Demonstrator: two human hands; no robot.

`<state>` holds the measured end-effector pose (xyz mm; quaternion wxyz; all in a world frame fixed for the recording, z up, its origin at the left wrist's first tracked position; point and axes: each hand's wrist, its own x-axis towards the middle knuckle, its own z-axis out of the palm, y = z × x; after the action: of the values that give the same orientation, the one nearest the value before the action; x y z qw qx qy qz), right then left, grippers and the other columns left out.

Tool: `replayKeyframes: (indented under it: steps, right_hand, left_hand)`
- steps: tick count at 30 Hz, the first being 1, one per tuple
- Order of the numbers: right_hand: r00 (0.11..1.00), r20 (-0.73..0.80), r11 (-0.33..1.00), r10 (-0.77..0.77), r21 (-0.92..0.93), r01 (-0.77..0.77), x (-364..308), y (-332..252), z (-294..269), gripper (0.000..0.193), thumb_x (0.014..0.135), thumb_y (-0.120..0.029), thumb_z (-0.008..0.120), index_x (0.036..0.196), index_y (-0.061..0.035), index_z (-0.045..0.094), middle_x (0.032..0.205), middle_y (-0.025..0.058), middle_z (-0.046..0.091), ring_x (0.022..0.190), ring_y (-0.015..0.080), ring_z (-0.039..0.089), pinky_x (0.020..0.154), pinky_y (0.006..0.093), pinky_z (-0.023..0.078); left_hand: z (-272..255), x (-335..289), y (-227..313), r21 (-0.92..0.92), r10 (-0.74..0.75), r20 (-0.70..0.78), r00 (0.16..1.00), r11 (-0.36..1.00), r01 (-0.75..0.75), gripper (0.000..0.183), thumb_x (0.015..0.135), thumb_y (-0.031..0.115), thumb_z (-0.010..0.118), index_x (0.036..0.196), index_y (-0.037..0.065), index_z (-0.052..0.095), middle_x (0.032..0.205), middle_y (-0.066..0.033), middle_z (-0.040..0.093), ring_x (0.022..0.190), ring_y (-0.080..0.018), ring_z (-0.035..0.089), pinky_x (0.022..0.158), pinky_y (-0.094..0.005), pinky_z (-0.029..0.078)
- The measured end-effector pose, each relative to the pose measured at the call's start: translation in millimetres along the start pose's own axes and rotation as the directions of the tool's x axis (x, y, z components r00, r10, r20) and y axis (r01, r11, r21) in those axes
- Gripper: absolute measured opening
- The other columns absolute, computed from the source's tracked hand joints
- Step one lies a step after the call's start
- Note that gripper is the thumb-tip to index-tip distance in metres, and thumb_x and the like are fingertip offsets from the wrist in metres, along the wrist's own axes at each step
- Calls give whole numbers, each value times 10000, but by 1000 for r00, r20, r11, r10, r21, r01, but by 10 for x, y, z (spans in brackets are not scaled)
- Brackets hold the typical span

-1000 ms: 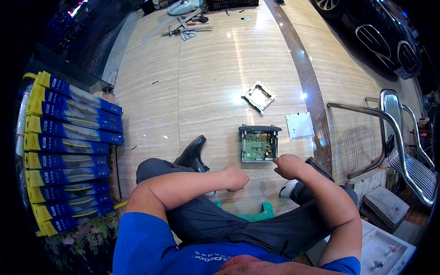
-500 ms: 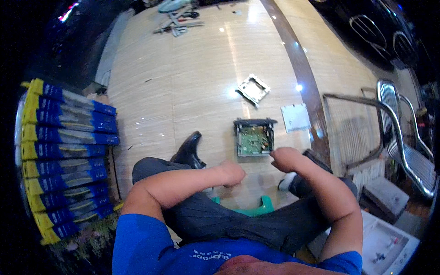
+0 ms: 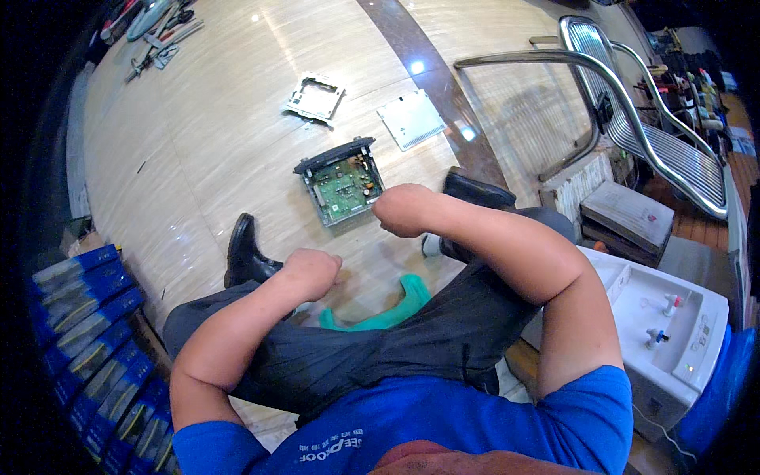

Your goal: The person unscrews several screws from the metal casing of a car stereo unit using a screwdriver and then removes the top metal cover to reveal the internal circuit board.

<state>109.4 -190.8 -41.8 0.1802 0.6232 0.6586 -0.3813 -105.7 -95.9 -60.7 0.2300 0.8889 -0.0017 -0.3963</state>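
An opened electronic unit with a metal case and a dark front panel lies on the floor before me, its green circuit board facing up. At the case's right near corner is my right hand, its fingers curled closed; whether they touch the case or hold something is hidden. My left hand hovers nearer to me, left of the unit and apart from it. Its fingers are closed too, and their contents cannot be made out. Beyond the unit lie a metal bracket frame and a flat silver cover plate.
A green plastic stool shows between my legs. Stacked blue packages stand at left, a metal chair at right. Near right is a white water dispenser, with boxes behind it. Tools lie far left.
The view has swung to the right, so the floor items appear farther left. My right hand stays close to the unit's right corner; my left hand stays closed, apart from it.
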Motion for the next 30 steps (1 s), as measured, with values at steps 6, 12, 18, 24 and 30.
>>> replayKeyframes:
  steps: [6,12,18,24,30]
  right_hand:
    - [999,31,999,-34,-2,34,42,35,91,156,788,-32,592,849,2,731,929,209,717,892,350,706,758,445,568]
    - [999,-22,999,-36,21,36,16,18,110,158,768,-4,616,882,6,725,949,207,716,919,353,703,771,453,569]
    - [997,-25,997,-76,29,77,-50,0,25,163,793,-7,596,908,-25,710,955,194,713,936,360,694,777,456,568]
    - [996,28,993,-89,74,87,-82,45,19,236,801,-12,587,1011,-51,687,994,190,701,968,375,674,805,476,544]
    - [995,-105,991,-1,134,15,-193,197,-76,364,807,19,532,1130,-64,677,1044,206,690,1023,385,649,876,475,516]
  left_hand:
    - [27,14,15,4,-9,-18,1000,1000,9,345,911,364,641,1016,36,614,869,-177,701,851,-377,685,732,-498,536]
    - [31,-13,13,35,-10,-44,999,999,12,305,896,332,641,987,42,661,870,-157,720,820,-341,707,697,-471,554]
    - [47,-25,8,15,-5,-54,999,1000,5,330,894,354,664,983,39,624,854,-169,704,822,-361,693,703,-491,544]
    - [127,-12,12,55,18,-88,996,998,-13,329,886,358,672,957,39,633,815,-162,702,798,-357,695,681,-479,543]
    - [159,-21,48,95,64,-147,987,994,-50,314,876,343,681,962,44,637,810,-155,706,791,-358,698,672,-478,543]
